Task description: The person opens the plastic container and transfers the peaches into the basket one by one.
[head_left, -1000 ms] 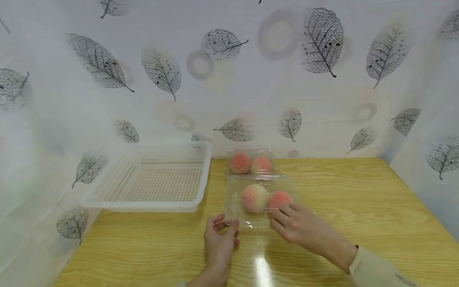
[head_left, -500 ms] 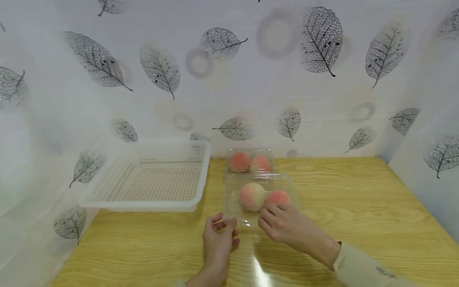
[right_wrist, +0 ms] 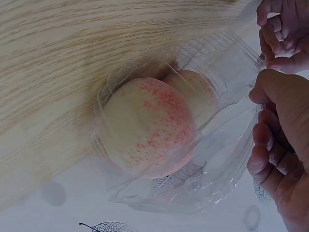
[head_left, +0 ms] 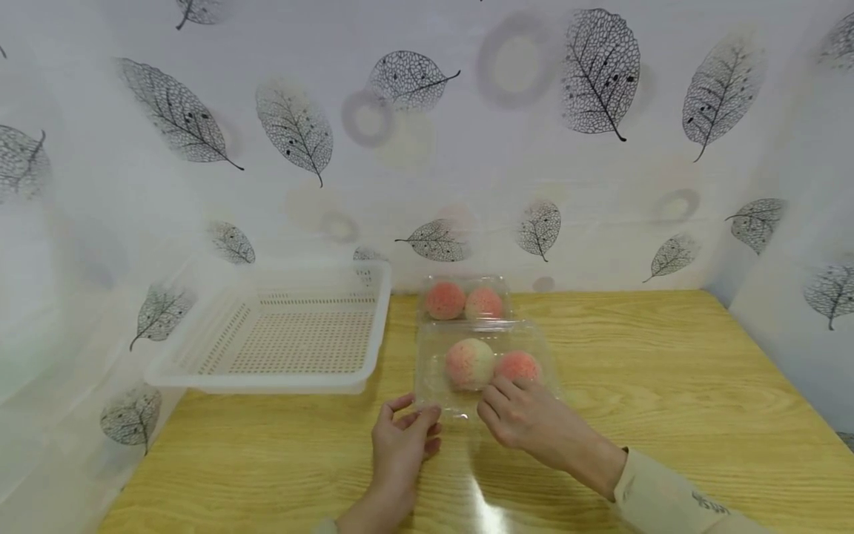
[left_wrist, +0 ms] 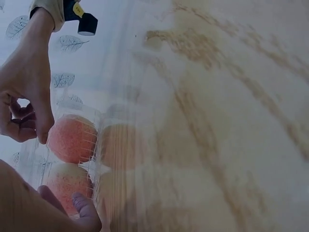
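Note:
A clear plastic box (head_left: 434,374) holding two peaches lies in front of me on the table. The left peach (head_left: 470,365) is cream and pink, the right peach (head_left: 519,363) mostly pink. My left hand (head_left: 399,454) pinches the box's near left corner between thumb and fingers. At the near edge, further right, my right hand (head_left: 527,417) pinches the plastic rim; its fingers partly cover the pink peach. In the right wrist view, both hands are close together at the box (right_wrist: 231,121). Whether the lid is fully closed I cannot tell.
Just behind stands another clear box (head_left: 502,283) with two pink peaches (head_left: 445,301). A white perforated plastic basket (head_left: 267,382) stands to the left on the wooden table (head_left: 667,386). A leaf-patterned curtain (head_left: 467,170) closes off the back and sides.
My right hand has slid left along the box's near edge, then nearly stopped. The left hand has stayed at the corner. The box and its peaches appear almost unmoved.

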The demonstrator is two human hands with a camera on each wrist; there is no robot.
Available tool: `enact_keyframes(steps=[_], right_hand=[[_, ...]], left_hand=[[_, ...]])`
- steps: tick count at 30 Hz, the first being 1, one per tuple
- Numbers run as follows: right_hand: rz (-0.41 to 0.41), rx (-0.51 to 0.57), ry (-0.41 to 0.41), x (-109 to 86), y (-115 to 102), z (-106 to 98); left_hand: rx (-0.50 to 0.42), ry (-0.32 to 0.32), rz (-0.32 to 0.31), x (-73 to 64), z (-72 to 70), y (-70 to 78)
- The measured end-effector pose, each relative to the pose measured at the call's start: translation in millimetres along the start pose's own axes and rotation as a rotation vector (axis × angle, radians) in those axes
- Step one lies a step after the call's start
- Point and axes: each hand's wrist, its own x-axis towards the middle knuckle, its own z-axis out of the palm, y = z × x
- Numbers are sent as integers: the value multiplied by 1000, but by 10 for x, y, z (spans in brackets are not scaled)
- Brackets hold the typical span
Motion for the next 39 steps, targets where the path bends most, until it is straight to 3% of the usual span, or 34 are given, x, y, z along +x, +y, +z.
enact_keyframes(steps=[7, 22, 31, 39], right_hand=[[13, 32, 0, -40, -8, 24], [48, 96, 32, -46, -1, 47], [67, 140, 30, -41, -1, 47], [86, 165, 66, -25, -9, 50]], left_hand=[[-85, -59, -69, 18, -30, -11], [-146, -149, -165, 60, -99, 39], [-183, -211, -197, 78, -136, 71], [-195, -222, -204, 68, -128, 79]])
